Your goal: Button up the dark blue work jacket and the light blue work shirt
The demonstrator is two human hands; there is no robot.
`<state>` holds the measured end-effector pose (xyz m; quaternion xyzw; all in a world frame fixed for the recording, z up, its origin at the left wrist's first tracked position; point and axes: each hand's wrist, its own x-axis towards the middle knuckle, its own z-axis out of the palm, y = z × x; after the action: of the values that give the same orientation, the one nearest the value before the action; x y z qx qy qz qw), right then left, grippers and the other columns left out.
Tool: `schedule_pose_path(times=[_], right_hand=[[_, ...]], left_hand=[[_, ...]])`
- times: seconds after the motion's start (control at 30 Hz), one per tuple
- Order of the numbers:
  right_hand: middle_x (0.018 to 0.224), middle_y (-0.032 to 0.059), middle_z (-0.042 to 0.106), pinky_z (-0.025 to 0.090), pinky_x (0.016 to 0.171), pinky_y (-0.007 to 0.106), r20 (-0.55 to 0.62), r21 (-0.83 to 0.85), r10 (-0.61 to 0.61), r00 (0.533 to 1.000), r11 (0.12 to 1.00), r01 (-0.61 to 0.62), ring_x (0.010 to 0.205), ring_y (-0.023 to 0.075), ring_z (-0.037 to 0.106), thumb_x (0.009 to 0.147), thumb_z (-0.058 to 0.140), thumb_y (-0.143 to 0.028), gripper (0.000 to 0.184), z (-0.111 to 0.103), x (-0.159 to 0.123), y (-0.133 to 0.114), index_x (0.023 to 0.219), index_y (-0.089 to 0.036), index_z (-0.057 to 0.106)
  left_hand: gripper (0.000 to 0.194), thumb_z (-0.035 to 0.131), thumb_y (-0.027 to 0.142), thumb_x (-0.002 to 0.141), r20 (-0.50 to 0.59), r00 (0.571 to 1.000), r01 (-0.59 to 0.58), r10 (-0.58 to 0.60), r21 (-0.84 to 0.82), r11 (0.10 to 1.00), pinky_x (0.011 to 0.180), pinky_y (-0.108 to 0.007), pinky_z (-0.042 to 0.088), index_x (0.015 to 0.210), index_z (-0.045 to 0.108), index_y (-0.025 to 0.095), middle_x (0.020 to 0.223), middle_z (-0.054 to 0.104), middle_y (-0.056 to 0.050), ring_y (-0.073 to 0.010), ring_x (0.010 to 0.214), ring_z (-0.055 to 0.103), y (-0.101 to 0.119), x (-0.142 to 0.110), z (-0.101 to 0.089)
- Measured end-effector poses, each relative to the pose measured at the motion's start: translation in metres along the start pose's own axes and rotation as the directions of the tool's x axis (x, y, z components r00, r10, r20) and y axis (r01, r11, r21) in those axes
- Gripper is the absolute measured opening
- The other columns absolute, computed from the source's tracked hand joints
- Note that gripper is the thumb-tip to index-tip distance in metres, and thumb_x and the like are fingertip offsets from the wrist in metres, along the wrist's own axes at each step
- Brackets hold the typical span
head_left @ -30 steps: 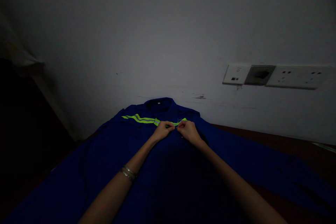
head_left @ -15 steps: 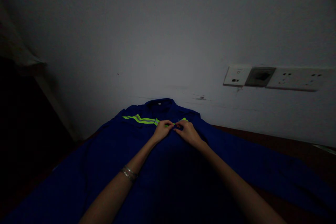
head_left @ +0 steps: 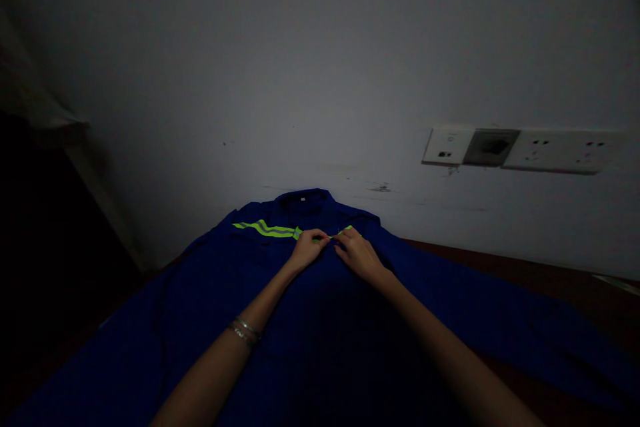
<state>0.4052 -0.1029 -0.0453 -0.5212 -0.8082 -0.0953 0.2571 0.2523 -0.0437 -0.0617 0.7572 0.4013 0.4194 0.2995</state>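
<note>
A dark blue work jacket (head_left: 210, 307) lies spread flat on a dark table, collar toward the wall. A yellow-green reflective stripe (head_left: 267, 229) runs across its chest. My left hand (head_left: 307, 248) and my right hand (head_left: 357, 255) meet at the middle of the chest, just below the collar. Both pinch the front edges of the jacket where the stripe ends. A bracelet sits on my left wrist (head_left: 245, 330). What the fingertips grip is too small and dark to make out.
A grey wall (head_left: 300, 80) rises right behind the table. White sockets and a switch plate (head_left: 520, 148) are mounted on it at the right. The brown table top (head_left: 550, 287) shows at the right. A pale curtain (head_left: 30, 107) hangs at the far left.
Both hands stay pinched together at the jacket's front. My right hand has shifted a little, its fingers working at the same spot. The view drifted slightly.
</note>
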Motion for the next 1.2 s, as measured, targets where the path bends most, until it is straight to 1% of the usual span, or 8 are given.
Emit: schedule_pose_path(times=[0.1,0.27,0.53,0.67,0.8,0.93,1.1,1.2], right_hand=[[0.094,0.0085,0.058,0.04,0.082,0.027,-0.001,0.032,0.022,1.0,0.999,-0.022,0.094,0.0175,0.051,0.082,0.045,-0.021,0.024,0.001,0.0,0.002,0.1,-0.016,0.06],[0.093,0.0086,0.06,0.038,0.085,0.028,-0.006,0.096,0.041,0.999,0.995,-0.041,0.095,0.0171,0.051,0.083,0.045,-0.022,0.023,0.008,0.001,0.008,0.098,-0.015,0.061],[0.095,0.0097,0.062,0.038,0.085,0.028,0.002,0.199,0.079,0.997,0.977,-0.078,0.094,0.0171,0.053,0.083,0.045,-0.024,0.026,0.014,0.003,0.014,0.101,-0.015,0.062],[0.094,0.0094,0.063,0.04,0.083,0.029,-0.004,0.286,0.116,0.993,0.952,-0.11,0.089,0.0171,0.055,0.081,0.048,-0.024,0.025,0.014,0.005,0.016,0.099,-0.016,0.064],[0.093,0.0095,0.065,0.042,0.082,0.03,-0.032,0.39,0.148,0.988,0.913,-0.124,0.086,0.0172,0.057,0.079,0.05,-0.02,0.024,0.013,0.006,0.016,0.097,-0.016,0.066],[0.091,0.0079,0.065,0.044,0.079,0.03,-0.018,0.495,0.205,0.979,0.852,-0.17,0.082,0.0167,0.058,0.078,0.051,-0.018,0.024,0.011,0.007,0.013,0.096,-0.018,0.067],[0.091,0.0064,0.065,0.047,0.048,0.022,0.11,0.642,0.344,0.933,0.692,-0.331,0.059,0.0117,0.057,0.077,0.05,-0.021,0.026,0.012,0.007,0.008,0.097,-0.018,0.067],[0.094,0.0059,0.065,0.045,0.04,0.018,0.109,0.704,0.399,0.91,0.616,-0.354,0.056,0.0098,0.057,0.076,0.051,-0.021,0.024,0.014,0.007,0.006,0.094,-0.017,0.067]], left_hand=[[0.018,0.054,0.024,0.073,0.061,0.994,-0.1,0.095,0.092,0.991,0.077,-0.028,0.042,0.08,0.067,0.014,0.082,0.066,-0.004,-0.016,0.079,0.058,-0.002,0.0,-0.006],[0.027,0.06,0.027,0.069,0.214,0.942,-0.312,0.257,0.287,0.906,0.081,-0.028,0.04,0.094,0.067,0.017,0.088,0.065,-0.005,-0.0181,0.088,0.054,0.0,-0.002,-0.019],[0.022,0.051,0.022,0.079,0.252,0.895,-0.444,0.368,0.415,0.794,0.079,-0.029,0.04,0.095,0.066,0.021,0.088,0.065,-0.004,-0.0167,0.087,0.052,0.007,-0.002,-0.021],[0.02,0.049,0.023,0.081,0.209,0.896,-0.443,0.392,0.364,0.82,0.083,-0.03,0.041,0.091,0.066,0.019,0.094,0.064,-0.005,-0.0168,0.091,0.053,0.006,-0.002,-0.017],[0.02,0.048,0.022,0.081,0.111,0.917,-0.399,0.384,0.217,0.891,0.089,-0.033,0.04,0.089,0.066,0.019,0.107,0.061,-0.006,-0.017,0.1,0.053,0.004,-0.004,-0.009],[0.02,0.05,0.024,0.08,0.053,0.959,-0.282,0.278,0.093,0.955,0.084,-0.032,0.043,0.089,0.066,0.018,0.096,0.066,-0.005,-0.0165,0.091,0.058,0.005,-0.005,-0.004],[0.019,0.052,0.025,0.077,0.032,0.984,-0.176,0.176,0.005,0.984,0.077,-0.031,0.045,0.085,0.066,0.016,0.086,0.068,-0.004,-0.0168,0.081,0.061,0.006,-0.004,0.0],[0.017,0.054,0.023,0.074,-0.002,0.99,-0.137,0.137,-0.056,0.989,0.076,-0.03,0.046,0.082,0.067,0.015,0.083,0.068,-0.005,-0.0171,0.079,0.061,0.006,-0.003,0.003]])
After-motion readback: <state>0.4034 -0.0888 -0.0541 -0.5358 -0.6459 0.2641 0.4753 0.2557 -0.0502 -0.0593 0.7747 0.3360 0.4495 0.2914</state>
